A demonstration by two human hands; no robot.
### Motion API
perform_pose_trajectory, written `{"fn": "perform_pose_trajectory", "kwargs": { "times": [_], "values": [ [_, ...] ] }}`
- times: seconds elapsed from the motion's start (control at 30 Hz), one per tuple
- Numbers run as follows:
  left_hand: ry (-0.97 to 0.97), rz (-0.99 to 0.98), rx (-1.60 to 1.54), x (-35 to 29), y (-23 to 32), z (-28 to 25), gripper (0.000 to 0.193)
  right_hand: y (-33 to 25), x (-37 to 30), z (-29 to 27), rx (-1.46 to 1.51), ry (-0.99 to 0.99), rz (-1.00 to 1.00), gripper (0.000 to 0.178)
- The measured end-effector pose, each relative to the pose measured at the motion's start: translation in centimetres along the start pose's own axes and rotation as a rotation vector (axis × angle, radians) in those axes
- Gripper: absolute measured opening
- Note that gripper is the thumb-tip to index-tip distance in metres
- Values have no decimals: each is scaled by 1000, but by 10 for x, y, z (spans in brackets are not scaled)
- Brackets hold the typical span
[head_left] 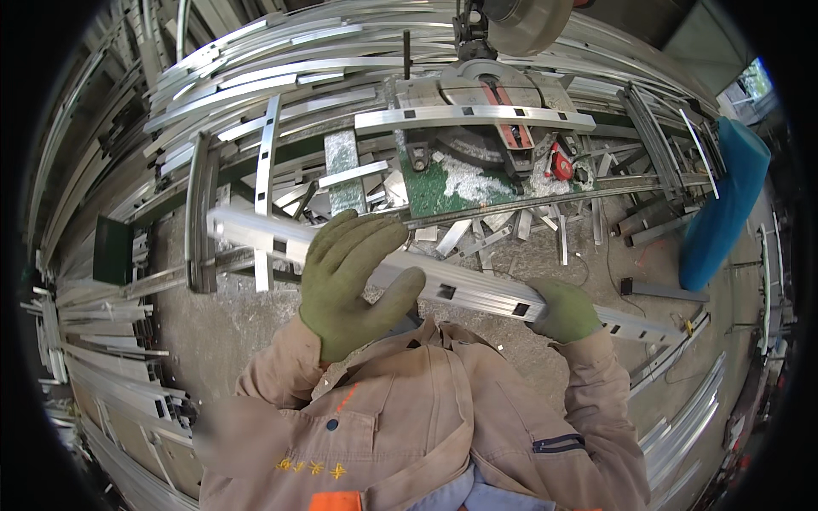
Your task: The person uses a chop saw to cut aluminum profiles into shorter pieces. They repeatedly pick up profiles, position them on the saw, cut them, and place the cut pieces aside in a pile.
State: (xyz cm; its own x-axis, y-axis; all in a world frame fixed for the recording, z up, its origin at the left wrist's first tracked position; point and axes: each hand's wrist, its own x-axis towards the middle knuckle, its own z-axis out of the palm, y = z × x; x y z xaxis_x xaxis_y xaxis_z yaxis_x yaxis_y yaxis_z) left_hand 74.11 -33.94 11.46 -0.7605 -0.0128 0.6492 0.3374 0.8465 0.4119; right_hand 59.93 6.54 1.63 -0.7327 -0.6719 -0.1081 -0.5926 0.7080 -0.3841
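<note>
A long silver aluminium profile [464,288] with square holes along its face slants in front of my chest, its left end farther away. My right hand [567,311], in a green work glove, is closed round it toward its right part; the fingertips are partly hidden. My left hand [351,285], in a matching glove, lies over the bar with fingers stretched and thumb apart; its palm side is hidden. Beyond, a similar holed profile [469,117] rests across the bed of a cutting saw [503,89]. Another holed profile [265,187] lies front to back at the left.
A red tape measure [559,163] lies on the saw's green bench [423,189], among metal shavings. Offcuts [453,238] are strewn below its front rail. Stacked profiles [281,72] fill the back, with more at both sides. A blue wrapped bundle [724,204] stands at right.
</note>
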Motion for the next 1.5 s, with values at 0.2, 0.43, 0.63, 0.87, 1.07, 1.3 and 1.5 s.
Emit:
{"fn": "perform_pose_trajectory", "kwargs": {
  "times": [0.2, 0.43, 0.63, 0.87, 1.07, 1.3, 1.5],
  "values": [
    [-154, 267, -161, 59, -87, 71, 27, 55, 50, -39, 28, 118, 250, 64],
    [-242, 73, 203, 120, -200, 227, 50, 93, 89, -84, 14, 151, 359, 65],
    [-279, 11, 445, 191, -241, 340, 50, 145, 122, -117, -15, 126, 247, 65],
    [-458, -276, 348, 199, -264, 379, 59, 179, 165, -144, 24, 98, 135, 60],
    [-422, -308, 339, 152, -245, 330, 55, 198, 204, -177, -115, 125, -7, 61],
    [-401, -563, 248, -21, -185, 208, 71, 204, 293, -199, -287, 165, -99, 61],
    [-345, -827, 284, -98, -108, 155, 67, 206, 393, -169, -303, 116, -256, 94]
  ]
}}
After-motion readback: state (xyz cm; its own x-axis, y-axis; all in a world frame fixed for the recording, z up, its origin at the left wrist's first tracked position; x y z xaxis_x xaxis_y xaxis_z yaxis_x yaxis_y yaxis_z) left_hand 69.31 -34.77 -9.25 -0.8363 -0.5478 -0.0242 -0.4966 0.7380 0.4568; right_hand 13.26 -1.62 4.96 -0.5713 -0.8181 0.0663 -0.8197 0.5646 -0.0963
